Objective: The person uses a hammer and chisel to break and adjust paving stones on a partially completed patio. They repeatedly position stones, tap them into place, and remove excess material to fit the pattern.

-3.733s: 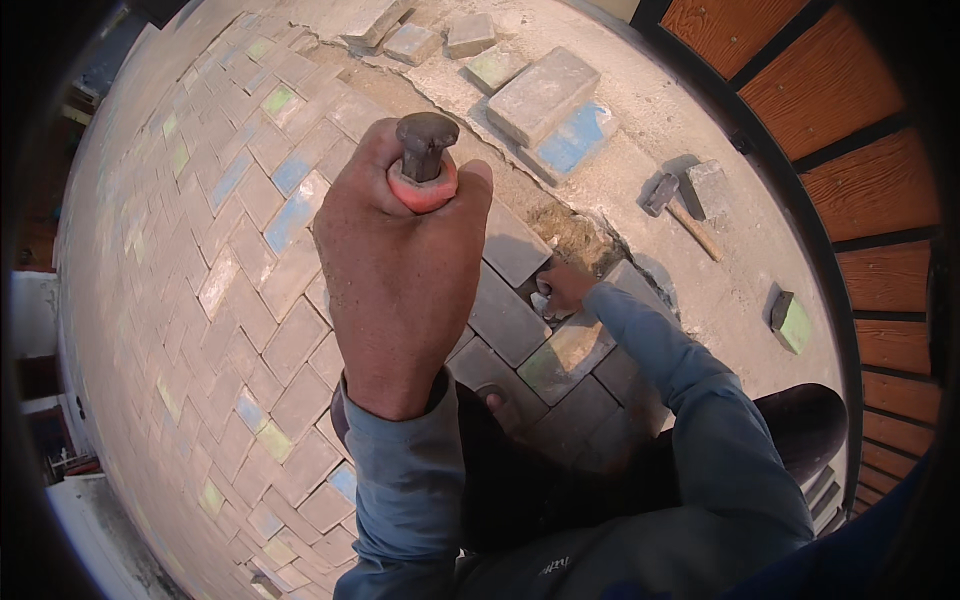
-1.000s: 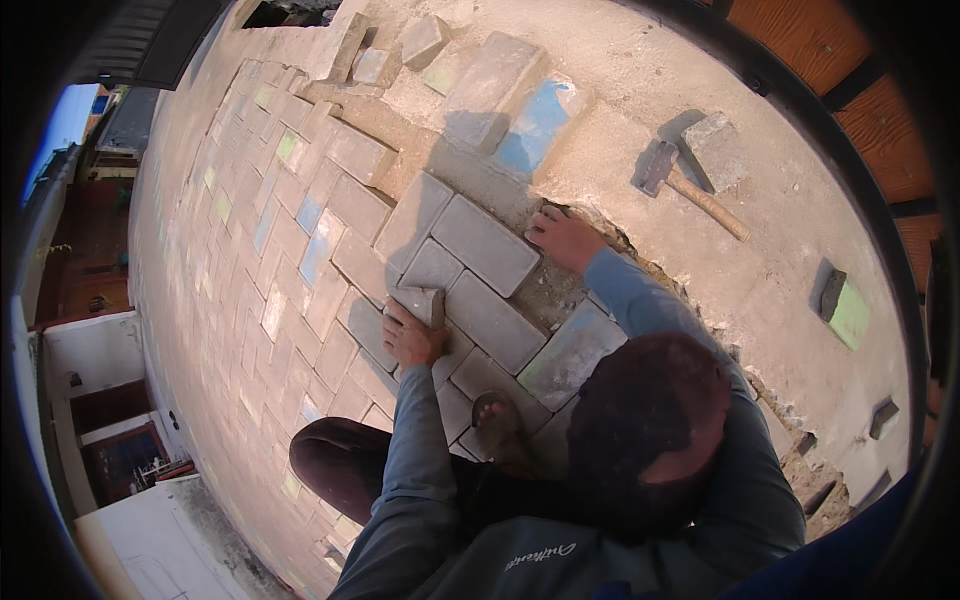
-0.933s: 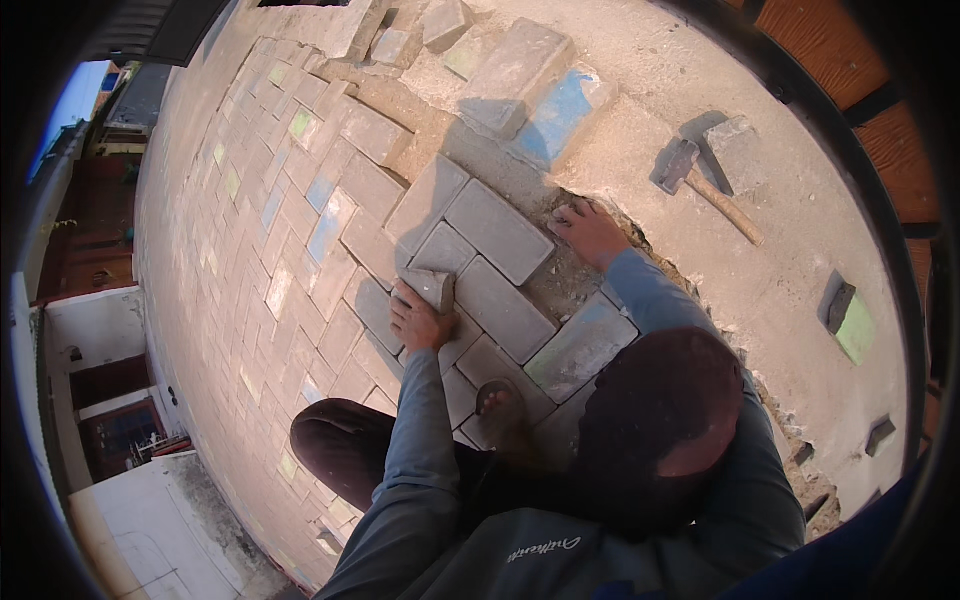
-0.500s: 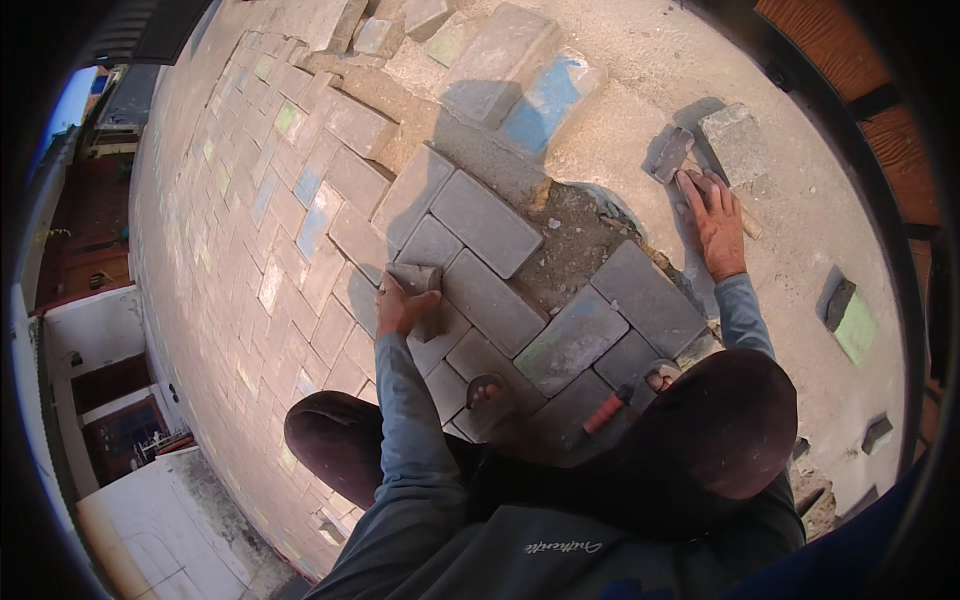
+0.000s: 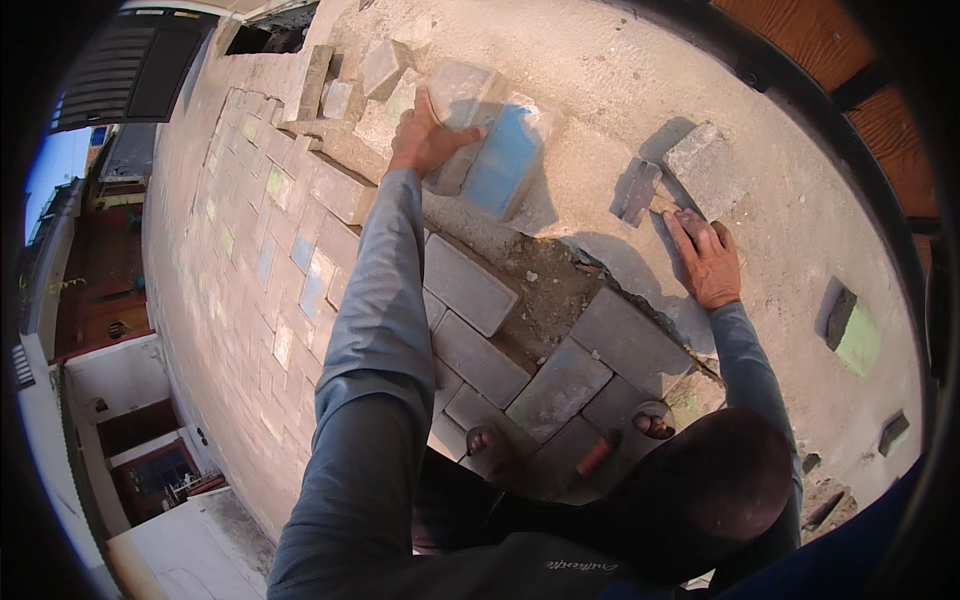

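Observation:
My left hand point(image 5: 428, 140) is stretched far forward, thumb and fingers spread over a grey paving block point(image 5: 465, 88); whether it grips the block cannot be told. A blue-painted paving block point(image 5: 502, 160) lies right beside it. My right hand point(image 5: 708, 262) rests on the ground at the right, its fingers around the handle of a hammer point(image 5: 637, 192), whose head lies flat on the concrete. Between the hands and my feet are laid grey pavers point(image 5: 480, 355), bordering a gap of bare soil point(image 5: 550, 280).
A rough concrete chunk point(image 5: 706, 168) lies beyond the hammer. Several loose blocks point(image 5: 384, 68) sit at the far edge of the paving. A red-handled tool point(image 5: 597, 457) lies near my feet. A green-faced piece point(image 5: 858, 340) is at the right, near a dark-framed wooden gate point(image 5: 800, 40).
My left hand has let go of a small paver piece and moved forward to the loose blocks. My right hand and the hammer have shifted slightly. The view has tilted forward.

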`<state>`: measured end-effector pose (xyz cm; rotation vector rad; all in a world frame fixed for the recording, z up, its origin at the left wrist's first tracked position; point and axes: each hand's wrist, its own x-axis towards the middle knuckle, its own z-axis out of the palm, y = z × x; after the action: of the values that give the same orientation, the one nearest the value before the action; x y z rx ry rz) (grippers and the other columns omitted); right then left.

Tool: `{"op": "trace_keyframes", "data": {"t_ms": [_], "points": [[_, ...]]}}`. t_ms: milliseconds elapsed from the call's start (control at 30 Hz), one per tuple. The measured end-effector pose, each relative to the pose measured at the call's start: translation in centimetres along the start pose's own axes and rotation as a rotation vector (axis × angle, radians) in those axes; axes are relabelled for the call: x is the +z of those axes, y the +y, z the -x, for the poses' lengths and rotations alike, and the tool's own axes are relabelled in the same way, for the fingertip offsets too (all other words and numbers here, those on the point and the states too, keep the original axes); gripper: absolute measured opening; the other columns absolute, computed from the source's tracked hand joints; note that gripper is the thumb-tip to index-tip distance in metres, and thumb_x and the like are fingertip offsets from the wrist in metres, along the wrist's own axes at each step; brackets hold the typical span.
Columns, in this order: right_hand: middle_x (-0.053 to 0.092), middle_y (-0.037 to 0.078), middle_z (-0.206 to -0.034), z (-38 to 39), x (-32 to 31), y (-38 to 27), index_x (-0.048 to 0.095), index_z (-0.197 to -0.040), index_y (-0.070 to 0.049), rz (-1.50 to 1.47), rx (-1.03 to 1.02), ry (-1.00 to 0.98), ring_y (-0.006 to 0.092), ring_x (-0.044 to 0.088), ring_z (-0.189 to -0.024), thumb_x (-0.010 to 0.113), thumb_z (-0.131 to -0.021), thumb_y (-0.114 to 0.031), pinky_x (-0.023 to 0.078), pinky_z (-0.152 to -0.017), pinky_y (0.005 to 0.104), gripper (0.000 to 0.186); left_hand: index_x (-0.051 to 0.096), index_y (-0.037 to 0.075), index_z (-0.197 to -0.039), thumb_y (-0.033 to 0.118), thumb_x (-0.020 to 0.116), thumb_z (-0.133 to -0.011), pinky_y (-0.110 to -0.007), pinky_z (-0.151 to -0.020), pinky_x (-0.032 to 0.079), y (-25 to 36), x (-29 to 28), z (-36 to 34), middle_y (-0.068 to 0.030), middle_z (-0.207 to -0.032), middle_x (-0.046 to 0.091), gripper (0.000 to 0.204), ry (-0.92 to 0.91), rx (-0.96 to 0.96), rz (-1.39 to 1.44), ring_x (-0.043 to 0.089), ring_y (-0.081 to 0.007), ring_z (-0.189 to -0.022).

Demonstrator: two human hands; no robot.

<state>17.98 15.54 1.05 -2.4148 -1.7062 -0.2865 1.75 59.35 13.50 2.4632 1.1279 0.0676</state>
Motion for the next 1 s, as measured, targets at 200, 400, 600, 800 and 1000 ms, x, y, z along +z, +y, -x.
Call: {"op": "trace_keyframes", "data": {"t_ms": [200, 400, 600, 800, 1000], "points": [[0.053, -0.001, -0.143, 0.2, -0.2, 0.0, 0.039, -0.156, -0.026, 0.002, 0.006, -0.018, 0.0144, 0.050, -0.132, 0.064, -0.089, -0.014, 0.039, -0.116, 0.0407, 0.072, 0.043, -0.008, -0.142, 0.046, 0.091, -0.062, -0.045, -0.095, 0.055, 1.0, 1.2, 2.7, -0.0271, -0.123, 0.063, 0.107, 0.173, 0.059, -0.038, 0.066, -0.0398, -0.110], [0.054, 0.000, -0.141, 0.0, -0.2, 0.0, 0.039, -0.156, -0.026, -0.011, 0.007, 0.001, 0.0147, 0.050, -0.131, 0.063, -0.088, -0.013, 0.040, -0.115, 0.0405, 0.073, 0.035, -0.011, -0.150, 0.043, 0.091, -0.061, -0.047, -0.108, 0.044, 2.7, 4.6, 15.1, -0.0289, -0.137, 0.052, 0.118, 0.183, 0.017, 0.095, 0.054, -0.0416, -0.126], [0.054, -0.001, -0.139, 0.1, -0.3, -0.1, 0.039, -0.156, -0.026, -0.016, 0.006, 0.027, 0.0161, 0.052, -0.128, 0.063, -0.087, -0.012, 0.040, -0.114, 0.0397, 0.074, 0.033, -0.009, -0.151, 0.041, 0.091, -0.061, -0.047, -0.111, 0.041, 3.9, 10.2, 25.5, -0.0287, -0.141, 0.049, 0.118, 0.097, -0.027, 0.221, 0.051, -0.0424, -0.130], [0.054, -0.001, -0.140, 0.1, -0.6, -0.1, 0.039, -0.156, -0.027, -0.038, 0.024, 0.004, 0.0143, 0.052, -0.129, 0.064, -0.088, -0.013, 0.040, -0.114, 0.0389, 0.074, 0.028, -0.005, -0.154, 0.040, 0.090, -0.063, -0.049, -0.113, 0.038, 4.6, 13.9, 27.8, -0.0271, -0.142, 0.047, 0.119, 0.022, 0.000, 0.096, 0.047, -0.0427, -0.131], [0.055, -0.002, -0.140, 0.3, -0.1, 0.0, 0.039, -0.155, -0.027, -0.023, 0.012, 0.019, 0.0141, 0.053, -0.129, 0.064, -0.088, -0.014, 0.041, -0.113, 0.0384, 0.072, 0.027, -0.003, -0.156, 0.043, 0.090, -0.063, -0.049, -0.114, 0.034, 3.2, 15.9, 28.6, -0.0253, -0.144, 0.045, 0.121, -0.005, 0.008, -0.004, 0.045, -0.0419, -0.132]]}}
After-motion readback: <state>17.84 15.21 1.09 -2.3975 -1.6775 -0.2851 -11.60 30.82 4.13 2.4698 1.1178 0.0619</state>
